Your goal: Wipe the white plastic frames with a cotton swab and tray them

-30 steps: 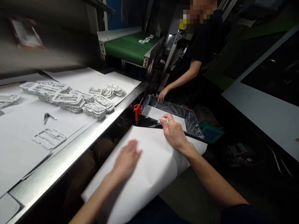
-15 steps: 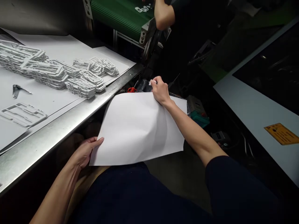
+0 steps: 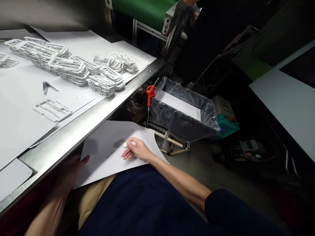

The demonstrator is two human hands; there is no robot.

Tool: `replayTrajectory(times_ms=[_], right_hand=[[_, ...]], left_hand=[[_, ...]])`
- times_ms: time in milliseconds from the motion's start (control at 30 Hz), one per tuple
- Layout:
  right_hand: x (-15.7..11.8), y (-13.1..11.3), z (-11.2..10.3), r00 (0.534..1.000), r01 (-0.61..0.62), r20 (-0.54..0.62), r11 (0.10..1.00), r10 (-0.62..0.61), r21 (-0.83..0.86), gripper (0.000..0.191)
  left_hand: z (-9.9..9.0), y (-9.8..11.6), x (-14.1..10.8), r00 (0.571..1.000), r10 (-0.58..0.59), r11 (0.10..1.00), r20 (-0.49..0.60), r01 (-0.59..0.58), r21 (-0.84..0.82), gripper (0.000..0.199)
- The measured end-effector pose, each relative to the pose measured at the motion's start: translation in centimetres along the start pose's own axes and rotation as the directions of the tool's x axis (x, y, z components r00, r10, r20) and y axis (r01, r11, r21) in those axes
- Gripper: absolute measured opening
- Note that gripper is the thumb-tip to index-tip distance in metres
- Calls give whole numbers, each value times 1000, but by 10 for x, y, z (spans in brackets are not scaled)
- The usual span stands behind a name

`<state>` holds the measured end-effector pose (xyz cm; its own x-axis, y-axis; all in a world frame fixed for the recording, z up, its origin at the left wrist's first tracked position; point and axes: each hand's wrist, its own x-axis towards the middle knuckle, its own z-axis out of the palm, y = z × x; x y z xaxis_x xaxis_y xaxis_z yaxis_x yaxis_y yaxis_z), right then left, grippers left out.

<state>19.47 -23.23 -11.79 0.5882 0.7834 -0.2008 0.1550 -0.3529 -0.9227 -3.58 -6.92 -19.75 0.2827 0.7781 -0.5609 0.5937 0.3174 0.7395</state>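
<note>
A large white sheet (image 3: 98, 164) lies tilted over my lap, beside the table's metal edge. My left hand (image 3: 76, 167) is closed on the sheet's left edge, thumb on top and fingers hidden beneath. Above the sheet's right half is my right hand (image 3: 136, 150), its thumb and index finger pinched on a small white wad (image 3: 125, 144) whose kind I cannot make out. The other fingers hang loosely curled over the surface, slightly blurred; whether they touch it I cannot tell.
Stacks of white cut-out frames (image 3: 73, 70), a single frame (image 3: 52, 110) and a small metal tool (image 3: 49, 87) lie on the paper-covered table. An orange air gun (image 3: 151, 95) hangs by a plastic-lined bin (image 3: 177, 121). Behind are a green conveyor (image 3: 145, 13) and a dark-clothed person (image 3: 209, 42).
My right hand has come from the sheet's far edge back toward me, over its surface. The sheet has moved down and left with my left hand, uncovering the bin. The view has shifted.
</note>
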Motion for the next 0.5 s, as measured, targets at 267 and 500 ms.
replayTrajectory(times_ms=[267,500], right_hand=[[-15,89,-98,852,-445,-250,888,459,117,29],[35,125,-83,736,-607,-342,793,585,50,30]], left_hand=[[-14,-8,-20,984,-146,978,103,160,-137,33],[-10,10,-41,980,-102,967,171,139,-215,49]])
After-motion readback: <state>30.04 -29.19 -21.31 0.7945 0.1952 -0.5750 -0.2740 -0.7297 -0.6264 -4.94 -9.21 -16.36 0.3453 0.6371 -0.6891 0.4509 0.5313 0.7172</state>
